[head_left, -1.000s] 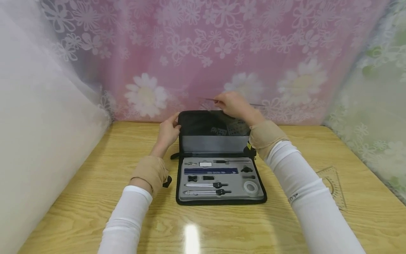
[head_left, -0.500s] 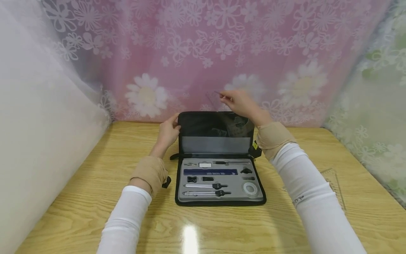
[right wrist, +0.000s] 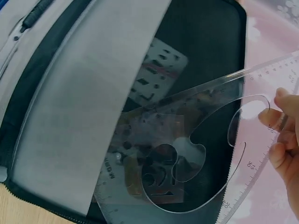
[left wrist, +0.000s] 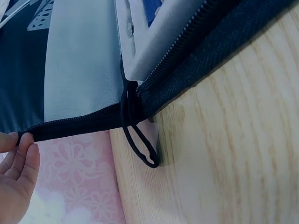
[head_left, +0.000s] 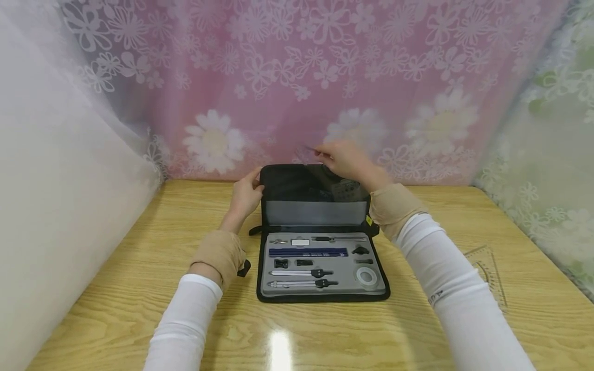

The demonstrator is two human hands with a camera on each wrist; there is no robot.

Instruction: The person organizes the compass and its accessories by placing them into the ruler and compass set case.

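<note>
My left hand [head_left: 246, 198] pinches the upper left edge of the raised lid [head_left: 285, 180] of a black zip case. In the left wrist view its thumb and fingers meet on the zip edge [left wrist: 77, 125]. Above the lid's top edge, my right hand [head_left: 345, 161] pinches a clear set square [right wrist: 219, 88] with curved cut-outs and ruled edges. The set square slants across the lid, and its lower end lies at the grey pocket [right wrist: 88, 98]. A pale stencil [right wrist: 161, 65] and a clear number template [right wrist: 159, 179] stick out of this pocket.
In the case's grey tray [head_left: 325, 283] lie blue pencils [head_left: 308, 252], two compasses, a white eraser [head_left: 300, 242] and a white ring [head_left: 367, 276]. A clear protractor-like triangle [head_left: 497, 273] lies on the wooden table at right. A floral curtain [head_left: 278, 108] hangs behind.
The right hand rises slightly to the right, then comes lower, and the set square turns from nearly level above the lid to slanting down toward the pocket. The left hand stays on the lid.
</note>
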